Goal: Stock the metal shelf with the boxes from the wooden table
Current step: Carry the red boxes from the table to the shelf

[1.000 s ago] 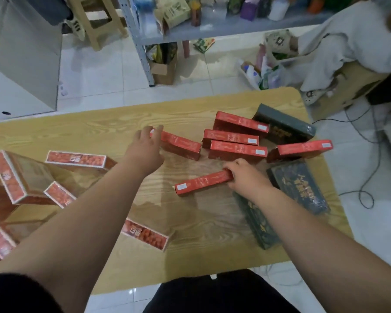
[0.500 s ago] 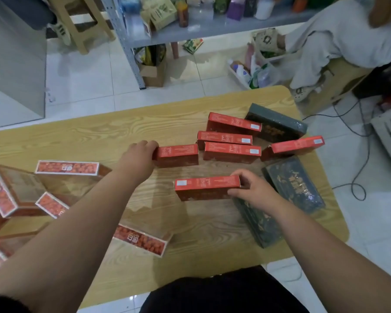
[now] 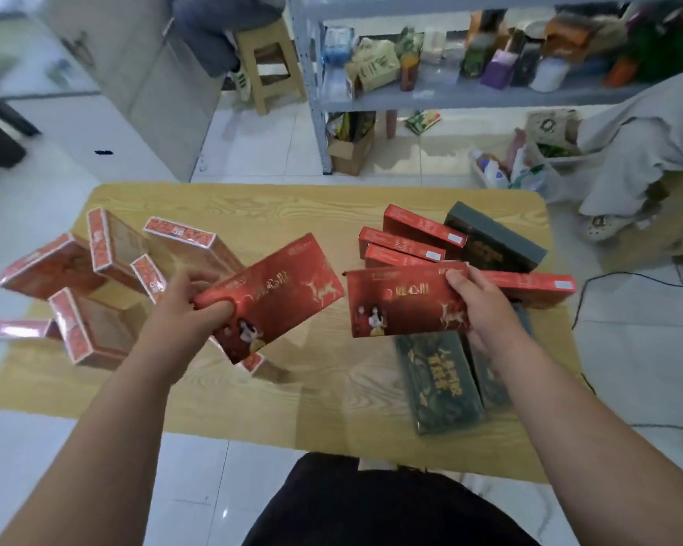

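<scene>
While we gripped one flat red cardboard box [image 3: 271, 295] in our left hand [image 3: 182, 309] and a second red box [image 3: 405, 303] in our right hand [image 3: 480, 305], both above the wooden table [image 3: 273, 214], we judged the tilted left one, pinched at one end, could slip before reaching the grey metal shelf [image 3: 489, 97].

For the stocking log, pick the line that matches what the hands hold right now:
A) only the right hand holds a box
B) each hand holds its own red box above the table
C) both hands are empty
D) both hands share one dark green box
B: the left hand grips one red box and the right hand grips a second red box, both held above the wooden table.
</scene>
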Demonstrator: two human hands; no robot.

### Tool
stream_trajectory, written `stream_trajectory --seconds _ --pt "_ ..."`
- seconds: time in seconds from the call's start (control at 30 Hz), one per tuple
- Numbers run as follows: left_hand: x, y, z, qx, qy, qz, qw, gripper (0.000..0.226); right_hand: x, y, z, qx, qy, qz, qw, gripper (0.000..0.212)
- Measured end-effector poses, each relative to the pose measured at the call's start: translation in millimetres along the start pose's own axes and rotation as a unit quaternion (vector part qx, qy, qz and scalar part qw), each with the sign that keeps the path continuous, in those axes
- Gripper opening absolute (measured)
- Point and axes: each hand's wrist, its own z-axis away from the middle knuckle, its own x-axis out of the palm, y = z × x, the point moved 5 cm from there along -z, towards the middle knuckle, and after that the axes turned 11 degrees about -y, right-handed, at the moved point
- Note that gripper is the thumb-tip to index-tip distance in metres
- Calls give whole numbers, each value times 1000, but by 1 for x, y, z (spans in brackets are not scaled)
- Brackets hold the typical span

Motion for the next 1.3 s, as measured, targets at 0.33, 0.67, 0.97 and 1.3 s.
stream_trajectory --seconds 0.33,0.67,0.97,1.3 --pt "-5 -82 152 -60 156 210 963 30 71 7 33 18 -129 86 988 16" --pt "-66 -182 300 -125 293 280 906 31 239 62 89 58 -282 240 927 13" --pt "-138 -302 485 -147 437 342 818 27 435 163 203 46 -414 374 829 16" --pt "-123 -388 651 -155 603 412 666 25 588 282 326 61 -568 462 679 25"
